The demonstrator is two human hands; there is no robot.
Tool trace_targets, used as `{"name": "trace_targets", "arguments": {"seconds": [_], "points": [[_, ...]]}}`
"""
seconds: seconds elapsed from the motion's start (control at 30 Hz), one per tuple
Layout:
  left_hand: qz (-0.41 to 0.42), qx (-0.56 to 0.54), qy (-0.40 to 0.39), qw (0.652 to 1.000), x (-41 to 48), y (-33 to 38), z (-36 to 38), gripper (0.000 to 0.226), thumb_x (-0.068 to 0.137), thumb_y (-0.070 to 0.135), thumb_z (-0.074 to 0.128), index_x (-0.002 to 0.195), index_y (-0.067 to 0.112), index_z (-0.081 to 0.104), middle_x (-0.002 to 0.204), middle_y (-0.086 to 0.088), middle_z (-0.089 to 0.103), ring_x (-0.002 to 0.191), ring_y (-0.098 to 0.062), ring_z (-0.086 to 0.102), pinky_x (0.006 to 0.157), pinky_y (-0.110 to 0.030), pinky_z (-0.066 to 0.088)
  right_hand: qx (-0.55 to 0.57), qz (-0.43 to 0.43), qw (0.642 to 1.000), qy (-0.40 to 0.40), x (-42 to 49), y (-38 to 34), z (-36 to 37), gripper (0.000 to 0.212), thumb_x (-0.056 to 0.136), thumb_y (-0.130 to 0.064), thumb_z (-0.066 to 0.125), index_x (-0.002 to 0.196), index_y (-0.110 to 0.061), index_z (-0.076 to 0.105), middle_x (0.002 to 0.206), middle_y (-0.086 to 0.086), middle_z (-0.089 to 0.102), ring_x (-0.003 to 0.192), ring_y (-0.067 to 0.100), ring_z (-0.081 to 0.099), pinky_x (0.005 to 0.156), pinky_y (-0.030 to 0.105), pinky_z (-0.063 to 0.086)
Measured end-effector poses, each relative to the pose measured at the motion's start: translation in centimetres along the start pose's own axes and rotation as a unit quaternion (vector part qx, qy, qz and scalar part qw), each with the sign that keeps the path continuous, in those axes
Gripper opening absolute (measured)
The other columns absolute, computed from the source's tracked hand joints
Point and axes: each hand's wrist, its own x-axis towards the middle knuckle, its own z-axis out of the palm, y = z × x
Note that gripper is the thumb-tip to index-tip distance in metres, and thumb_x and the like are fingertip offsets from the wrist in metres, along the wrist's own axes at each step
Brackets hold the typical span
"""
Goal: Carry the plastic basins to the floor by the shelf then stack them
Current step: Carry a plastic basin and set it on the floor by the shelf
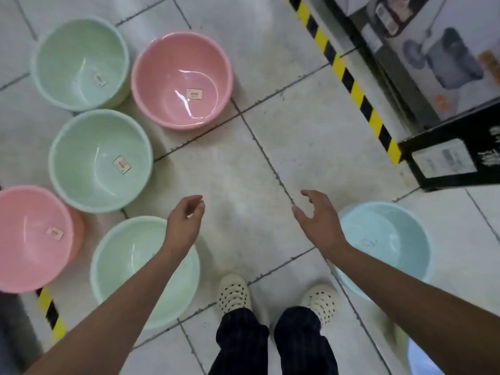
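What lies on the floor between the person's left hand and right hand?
In the head view, only bare white tiled floor separates left hand and right hand; a dark grout line runs by the latter.

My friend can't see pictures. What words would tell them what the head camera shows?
A person's empty left hand and right hand hang open above a tiled floor. Three green basins and two pink basins sit unstacked on the left; one blue basin sits on the right.
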Motion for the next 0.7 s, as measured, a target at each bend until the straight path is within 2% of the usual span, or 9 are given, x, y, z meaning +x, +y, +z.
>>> {"name": "trace_targets", "arguments": {"seconds": [0.07, 0.17, 0.23, 0.3, 0.37, 0.47, 0.57, 0.7], "points": [[-0.022, -0.025, 0.042, 0.999, -1.1, -2.1, -4.3, 0.018, 0.093, 0.029, 0.060, 0.110, 0.030, 0.065, 0.111, 0.003, 0.070, 0.108, -0.017, 0.065, 0.098, -0.042, 0.051, -0.020, -0.029, 0.999, -0.037, -0.2, -2.8, 3.0, 0.046, 0.090, -0.032, 0.065, 0.132, -0.018, 0.054, 0.135, 0.003, 0.051, 0.124, 0.021, 0.051, 0.107, 0.042, 0.042], [-0.055, -0.046, 0.102, 0.992, -2.9, -6.2, -9.6, 0.019, 0.095, 0.027, 0.060, 0.113, 0.027, 0.065, 0.110, 0.005, 0.070, 0.105, -0.018, 0.065, 0.089, -0.031, 0.053, -0.045, -0.055, 0.993, -0.092, -0.9, -6.3, 7.7, 0.053, 0.091, -0.036, 0.062, 0.139, -0.020, 0.048, 0.141, 0.000, 0.048, 0.129, 0.020, 0.048, 0.108, 0.042, 0.041], [-0.078, -0.072, 0.136, 0.985, -4.4, -9.4, -12.1, 0.017, 0.094, 0.023, 0.060, 0.111, 0.027, 0.065, 0.109, 0.004, 0.069, 0.104, -0.018, 0.065, 0.088, -0.033, 0.053, -0.054, -0.057, 0.988, -0.133, -1.6, -8.0, 10.8, 0.058, 0.092, -0.038, 0.061, 0.145, -0.021, 0.041, 0.145, -0.002, 0.044, 0.131, 0.016, 0.045, 0.108, 0.039, 0.041], [-0.103, -0.084, 0.162, 0.978, -5.9, -12.6, -13.7, 0.018, 0.093, 0.018, 0.063, 0.109, 0.025, 0.064, 0.108, 0.003, 0.069, 0.103, -0.016, 0.064, 0.097, -0.038, 0.051, -0.072, -0.075, 0.981, -0.164, -2.4, -9.2, 13.8, 0.060, 0.092, -0.037, 0.060, 0.146, -0.022, 0.038, 0.145, -0.003, 0.045, 0.130, 0.015, 0.045, 0.108, 0.036, 0.041], [-0.134, -0.093, 0.184, 0.969, -7.4, -15.8, -14.8, 0.022, 0.090, 0.013, 0.066, 0.111, 0.021, 0.064, 0.110, 0.002, 0.068, 0.103, -0.014, 0.063, 0.099, -0.034, 0.049, -0.104, -0.094, 0.973, -0.185, -2.9, -9.8, 16.5, 0.061, 0.092, -0.037, 0.061, 0.146, -0.022, 0.038, 0.142, -0.002, 0.048, 0.128, 0.015, 0.046, 0.107, 0.036, 0.041], [-0.167, -0.113, 0.223, 0.954, -9.2, -20.5, -15.5, 0.031, 0.087, 0.011, 0.071, 0.116, 0.015, 0.063, 0.112, 0.002, 0.065, 0.108, -0.017, 0.061, 0.094, -0.028, 0.046, -0.145, -0.103, 0.962, -0.208, -3.4, -9.9, 20.2, 0.061, 0.091, -0.037, 0.062, 0.145, -0.022, 0.040, 0.138, 0.000, 0.052, 0.124, 0.016, 0.050, 0.105, 0.039, 0.043], [-0.204, -0.137, 0.254, 0.936, -10.2, -25.5, -15.5, 0.037, 0.084, 0.013, 0.074, 0.119, 0.015, 0.062, 0.116, 0.002, 0.063, 0.115, -0.019, 0.058, 0.095, -0.028, 0.043, -0.180, -0.099, 0.953, -0.223, -3.5, -9.2, 23.8, 0.061, 0.090, -0.036, 0.064, 0.144, -0.021, 0.041, 0.134, 0.002, 0.055, 0.122, 0.019, 0.051, 0.104, 0.040, 0.044], [-0.254, -0.158, 0.313, 0.901, -10.8, -31.4, -14.5, 0.052, 0.085, 0.024, 0.074, 0.132, 0.012, 0.054, 0.135, -0.006, 0.056, 0.129, -0.021, 0.050, 0.102, -0.028, 0.038, -0.190, -0.081, 0.952, -0.228, -3.1, -7.8, 28.7, 0.058, 0.090, -0.035, 0.064, 0.143, -0.024, 0.043, 0.127, 0.003, 0.058, 0.109, 0.019, 0.056, 0.094, 0.036, 0.048]]}}
